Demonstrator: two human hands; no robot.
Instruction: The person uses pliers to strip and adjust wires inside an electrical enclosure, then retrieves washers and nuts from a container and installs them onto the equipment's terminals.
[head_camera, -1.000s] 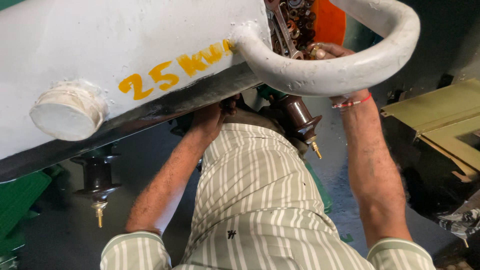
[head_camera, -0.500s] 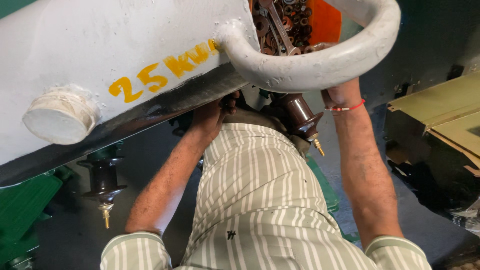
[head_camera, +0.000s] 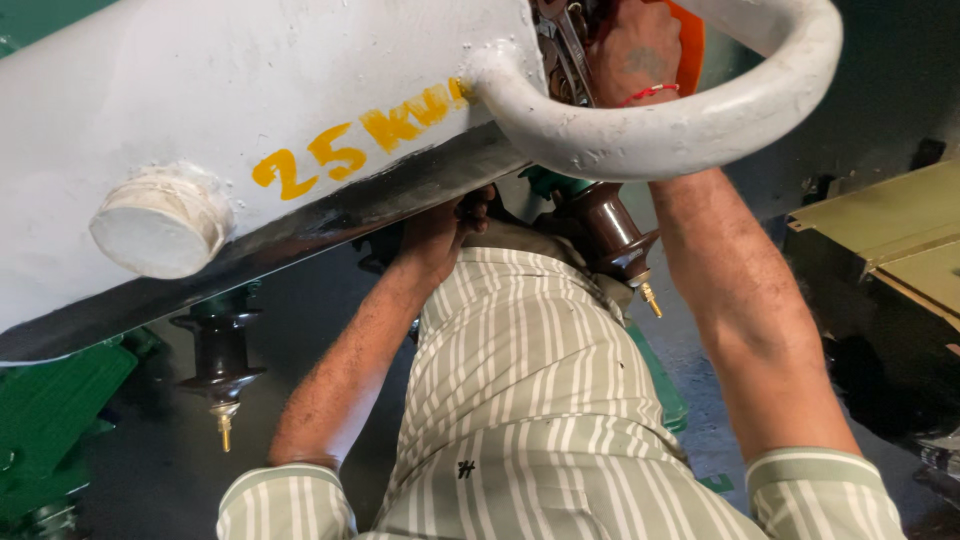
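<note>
Our left hand (head_camera: 440, 235) grips under the white tank's (head_camera: 200, 120) dark lower edge. Our right hand (head_camera: 635, 50) reaches behind the lifting loop (head_camera: 680, 135) among wrenches (head_camera: 565, 45); its grip we cannot tell

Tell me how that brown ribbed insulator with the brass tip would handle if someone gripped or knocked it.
The brown insulator looks glazed, so probably slippery and brittle if knocked. Its thick ribbed body suggests it is heavy for its size. The thin brass tip sticks out bare and could bend or snag.

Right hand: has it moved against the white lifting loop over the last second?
Yes. The right hand, earlier level with the white lifting loop, now sits above its lower bar, up among the tools by the orange part.
</note>
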